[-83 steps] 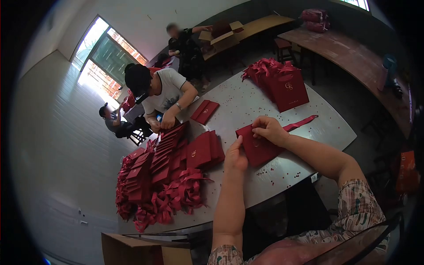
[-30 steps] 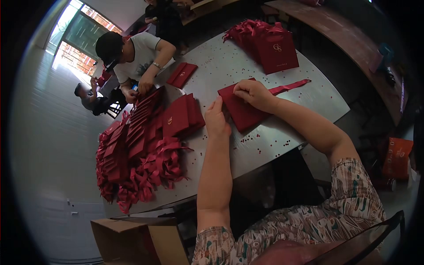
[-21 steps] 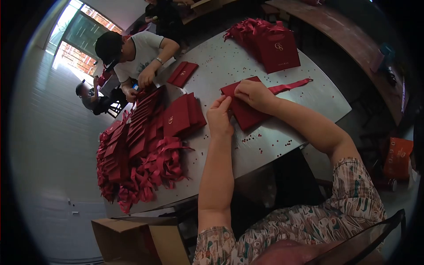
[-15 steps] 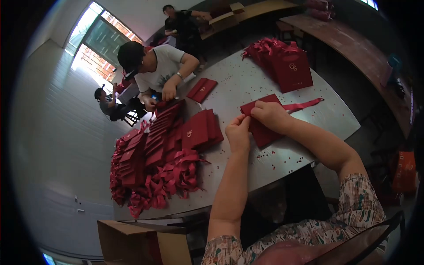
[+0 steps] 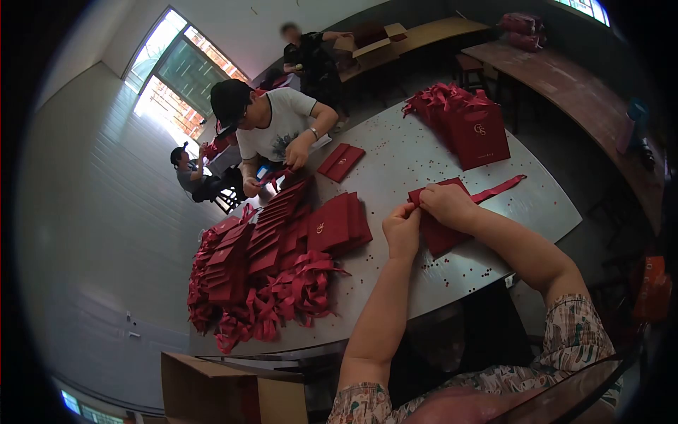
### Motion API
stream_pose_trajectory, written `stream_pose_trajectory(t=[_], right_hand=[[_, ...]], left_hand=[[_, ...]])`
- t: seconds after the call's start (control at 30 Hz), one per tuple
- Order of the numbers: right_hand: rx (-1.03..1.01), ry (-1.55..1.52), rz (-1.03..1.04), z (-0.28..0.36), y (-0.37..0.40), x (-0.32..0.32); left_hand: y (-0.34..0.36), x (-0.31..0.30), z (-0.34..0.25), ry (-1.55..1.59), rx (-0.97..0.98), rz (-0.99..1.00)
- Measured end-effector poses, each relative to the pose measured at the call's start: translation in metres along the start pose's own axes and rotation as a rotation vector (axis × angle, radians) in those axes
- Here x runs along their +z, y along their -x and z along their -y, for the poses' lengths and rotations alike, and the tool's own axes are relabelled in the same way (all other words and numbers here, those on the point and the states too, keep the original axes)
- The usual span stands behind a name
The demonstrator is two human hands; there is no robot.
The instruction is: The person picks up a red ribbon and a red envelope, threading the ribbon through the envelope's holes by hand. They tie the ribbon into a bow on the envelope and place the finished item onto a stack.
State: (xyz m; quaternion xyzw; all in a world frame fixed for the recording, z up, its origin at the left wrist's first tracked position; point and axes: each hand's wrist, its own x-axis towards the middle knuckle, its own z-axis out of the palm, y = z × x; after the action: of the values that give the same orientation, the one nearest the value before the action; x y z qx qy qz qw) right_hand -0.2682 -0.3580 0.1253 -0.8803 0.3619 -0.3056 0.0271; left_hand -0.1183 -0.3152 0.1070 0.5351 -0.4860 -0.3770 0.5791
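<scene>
Both hands are at a red paper bag (image 5: 443, 238) lying on the metal table (image 5: 381, 283). My left hand (image 5: 402, 230) pinches the bag's left upper corner with thumb and fingertips. Right beside it, my right hand (image 5: 449, 206) has its fingers curled over the bag's upper edge, the fingertips close to those of the left. What lies between the fingertips is too small to make out. A red ribbon (image 5: 500, 189) stretches from the bag to the right across the table.
Stacked red bags (image 5: 339, 225) and heaped ribbons (image 5: 296, 286) lie at the left. A flat red bag (image 5: 341, 162) is further back, and upright bags (image 5: 480, 138) stand back right. A co-worker (image 5: 272, 124) handles ribbon across the table. An open carton (image 5: 212, 389) is below left.
The whole view has shifted, so the table and bags appear further right and lower. The co-worker's hands have lifted some ribbon. My hands keep nearly the same pose at the bag's corner.
</scene>
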Motion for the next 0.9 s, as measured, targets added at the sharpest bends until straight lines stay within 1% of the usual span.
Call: stream_pose_trajectory(t=[0.07,0.1,0.2,0.27,0.3,0.37,0.4,0.47,0.6,0.67,0.7,0.77,0.9], right_hand=[[0.027,-0.073,0.066,-0.002,0.000,0.003],[0.025,-0.072,0.064,0.000,0.000,0.001],[0.035,0.012,0.128,0.007,0.002,-0.002],[0.048,0.020,0.127,0.007,0.002,0.002],[0.048,0.021,0.127,0.005,0.002,0.004],[0.054,-0.157,0.051,-0.002,0.003,0.009],[0.053,-0.157,0.053,-0.003,0.003,0.010],[0.083,-0.259,0.022,-0.003,0.003,0.012],[0.056,-0.177,0.059,0.002,0.002,0.009],[-0.017,0.004,0.040,0.007,0.003,0.006],[-0.015,0.003,0.042,0.010,0.004,0.003],[-0.067,0.108,0.037,0.014,0.004,0.000],[-0.054,0.132,0.028,0.015,0.005,0.004]], left_hand=[[0.001,0.000,0.001,-0.071,-0.015,0.016],[0.001,-0.001,0.002,-0.070,-0.011,0.015],[0.000,0.000,0.008,-0.095,-0.035,0.020],[-0.004,-0.001,0.016,-0.155,0.037,0.005],[-0.002,-0.001,0.011,-0.154,0.038,0.005],[0.002,-0.003,0.000,0.020,-0.072,0.032],[0.001,-0.004,0.004,0.021,-0.073,0.031],[-0.003,-0.006,0.010,0.285,-0.172,0.040],[-0.005,-0.006,0.017,0.394,-0.210,0.042],[-0.003,-0.004,0.014,0.018,-0.040,0.014],[-0.003,-0.003,0.015,0.019,-0.043,0.015],[-0.005,-0.002,0.017,-0.248,0.123,-0.022],[-0.007,-0.002,0.021,-0.320,0.108,-0.011]])
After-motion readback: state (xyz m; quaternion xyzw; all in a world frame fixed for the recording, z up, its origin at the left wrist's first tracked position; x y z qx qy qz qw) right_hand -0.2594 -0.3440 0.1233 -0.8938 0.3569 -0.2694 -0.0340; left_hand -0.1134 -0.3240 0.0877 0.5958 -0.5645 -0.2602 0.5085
